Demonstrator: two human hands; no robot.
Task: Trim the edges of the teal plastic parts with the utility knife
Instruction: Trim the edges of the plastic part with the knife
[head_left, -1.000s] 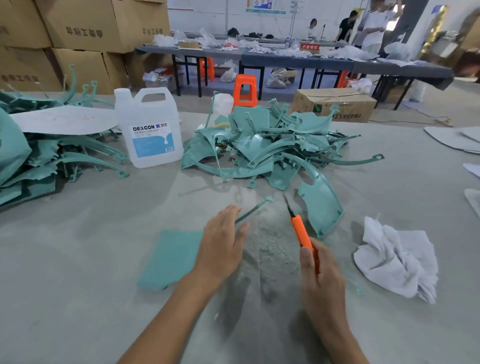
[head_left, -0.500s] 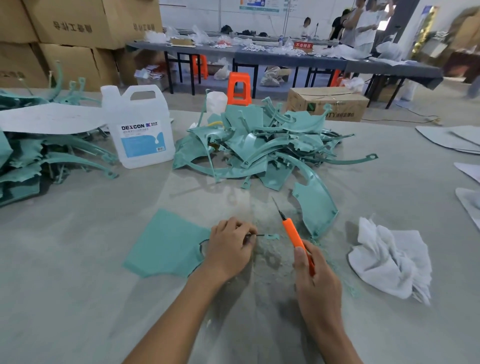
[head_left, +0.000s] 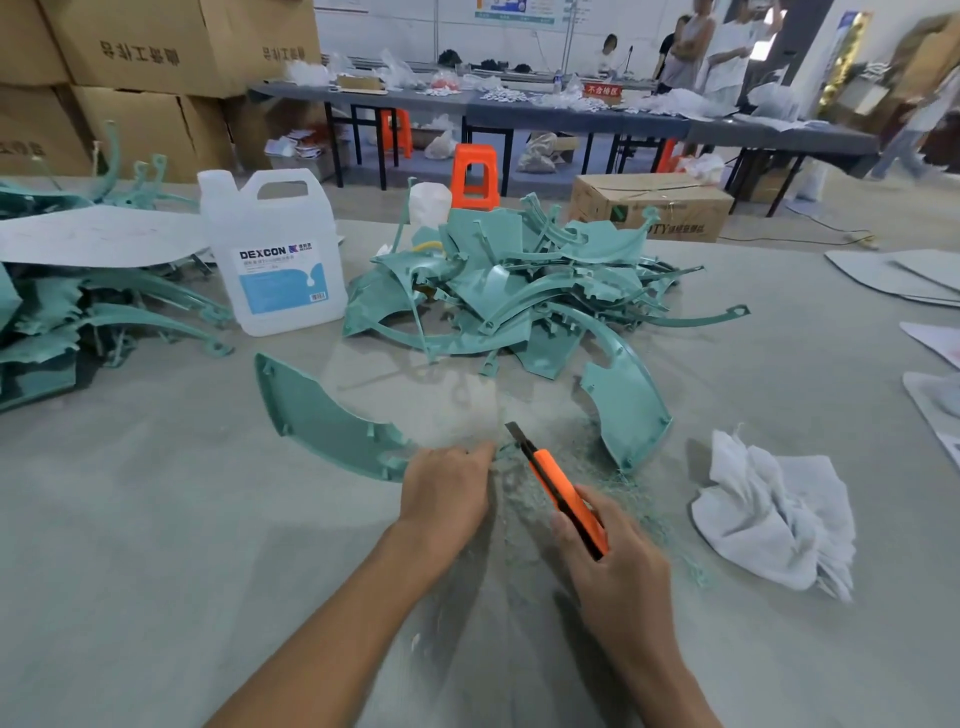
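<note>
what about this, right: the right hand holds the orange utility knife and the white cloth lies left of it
Wrong side: the head view shows the crumpled white cloth lying right of the orange utility knife, which the right hand holds.

teal part (head_left: 322, 415) end beneath left hand (head_left: 447, 493)

From where I stand I count one knife (head_left: 558, 488) and two hands, the left hand (head_left: 447, 493) and the right hand (head_left: 618, 571). One white jug (head_left: 275, 254), one crumpled cloth (head_left: 774, 514). Two heaps of teal parts, the middle heap (head_left: 519, 280) and the left heap (head_left: 62, 322), both too tangled to count piece by piece. Two loose teal parts, the left piece (head_left: 322, 421) and the right piece (head_left: 623, 395). Two orange stools plainly seen, the near stool (head_left: 474, 176) and the far stool (head_left: 397, 132). One box (head_left: 649, 208) on the floor. Four people (head_left: 727, 52) at the back
</note>
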